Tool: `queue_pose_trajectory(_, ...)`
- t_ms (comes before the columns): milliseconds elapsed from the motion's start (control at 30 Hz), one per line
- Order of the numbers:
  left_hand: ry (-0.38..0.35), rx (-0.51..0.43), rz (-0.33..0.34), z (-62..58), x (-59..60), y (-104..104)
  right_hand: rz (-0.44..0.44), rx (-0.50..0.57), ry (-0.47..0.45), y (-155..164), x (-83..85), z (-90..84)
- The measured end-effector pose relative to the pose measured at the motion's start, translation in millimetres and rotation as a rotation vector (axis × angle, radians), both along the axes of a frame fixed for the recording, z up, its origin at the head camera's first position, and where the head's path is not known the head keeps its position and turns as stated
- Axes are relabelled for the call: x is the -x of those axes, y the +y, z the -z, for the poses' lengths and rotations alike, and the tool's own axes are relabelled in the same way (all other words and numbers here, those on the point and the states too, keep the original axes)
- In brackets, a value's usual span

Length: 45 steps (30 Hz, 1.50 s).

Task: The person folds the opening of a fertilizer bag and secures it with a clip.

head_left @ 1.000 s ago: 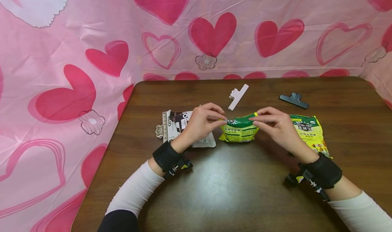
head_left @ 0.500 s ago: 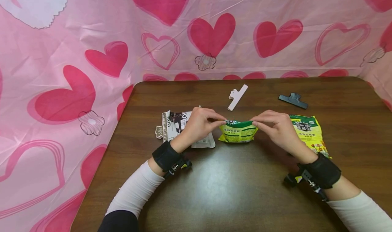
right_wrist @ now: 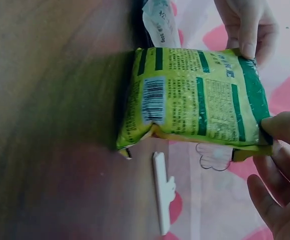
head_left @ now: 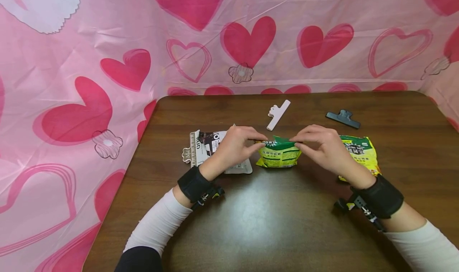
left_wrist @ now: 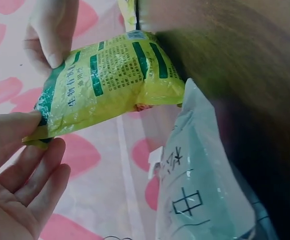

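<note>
A yellow and green printed bag [head_left: 279, 157] stands on the table between both hands. My left hand [head_left: 234, 146] pinches the left end of its green top edge between thumb and fingers. At the other end of that edge, my right hand [head_left: 322, 147] pinches the bag the same way. A bit of green film pokes up between the two grips. The left wrist view shows the bag's printed back [left_wrist: 117, 75], and the right wrist view shows its barcode [right_wrist: 154, 100]. Partly behind my left hand lies a black and white pouch [head_left: 206, 142] with a cream clip [head_left: 194, 148] on its left edge.
A second yellow and green bag [head_left: 363, 154] lies at the right, partly covered by my right hand and wrist. Farther back on the brown table [head_left: 247, 232] are a white clip [head_left: 279, 115] and a dark clip [head_left: 343, 118]. A pink heart-print cloth [head_left: 193, 24] hangs behind.
The bag's top edge, drawn fairly straight half a second ago, now has green film rising between the hands. My right hand has shifted slightly; my left stays nearly in place.
</note>
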<state>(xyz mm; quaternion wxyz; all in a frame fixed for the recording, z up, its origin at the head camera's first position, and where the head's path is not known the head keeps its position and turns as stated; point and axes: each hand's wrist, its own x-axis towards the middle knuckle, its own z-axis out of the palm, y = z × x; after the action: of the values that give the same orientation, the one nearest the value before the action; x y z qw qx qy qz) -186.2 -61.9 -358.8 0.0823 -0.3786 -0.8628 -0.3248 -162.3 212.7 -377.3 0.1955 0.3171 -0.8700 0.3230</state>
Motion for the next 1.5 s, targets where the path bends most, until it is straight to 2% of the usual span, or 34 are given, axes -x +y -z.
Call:
queue_pose_trajectory(167,0.037,0.025,0.042,-3.8,-1.0,3,-0.037,-0.057,0.002,-8,-0.4,-9.8)
queue_pose_trajectory(400,0.209,0.098,0.041,-7.1,-1.9,7,-0.056,-0.103,0.044,-19,0.2,-14.7)
queue_pose_trajectory(567,0.268,0.137,0.045,-7.7,-4.1,9,-0.065,-0.122,0.097,-27,0.5,-14.9)
queue_pose_trajectory(1000,0.270,0.200,0.055,-8.1,-5.6,15,-0.062,-0.152,0.182,-36,0.4,-13.5)
queue_pose_trajectory(1500,0.252,0.174,0.081,-4.2,-5.8,17,-0.049,-0.163,0.118,-39,-1.2,-10.3)
